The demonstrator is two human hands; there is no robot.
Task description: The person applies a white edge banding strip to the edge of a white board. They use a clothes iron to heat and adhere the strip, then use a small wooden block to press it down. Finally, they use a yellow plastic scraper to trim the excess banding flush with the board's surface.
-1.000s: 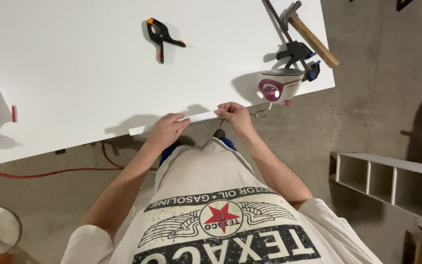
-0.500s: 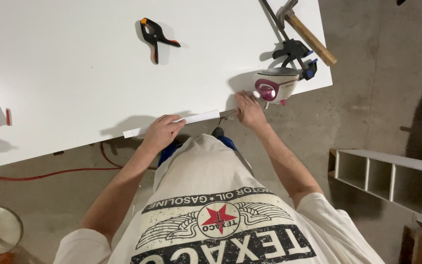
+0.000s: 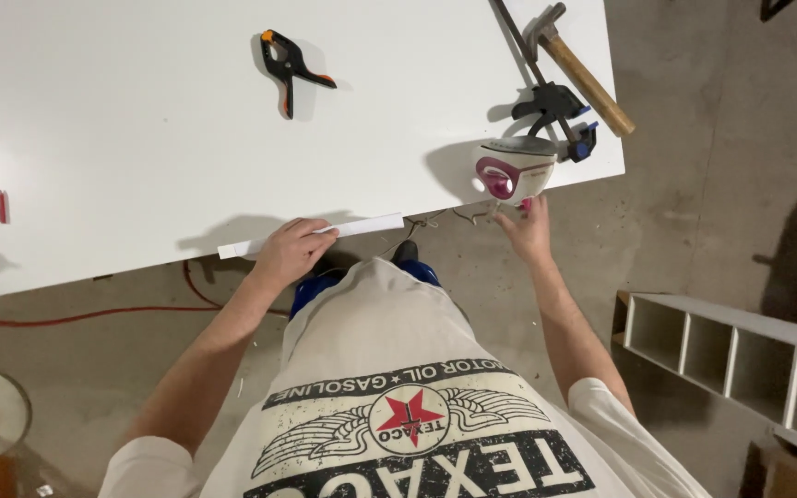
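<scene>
Single head view, looking steeply down, near, over white panel (image 3: 186, 120) edge.

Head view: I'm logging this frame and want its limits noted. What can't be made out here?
- Left hand: its fingers cover part of the white strip, hiding the grip.
- Right hand: whether it touches the iron is unclear; the board edge hides the fingertips.
- Bar clamp: its bar is cut off by the top edge.
</scene>
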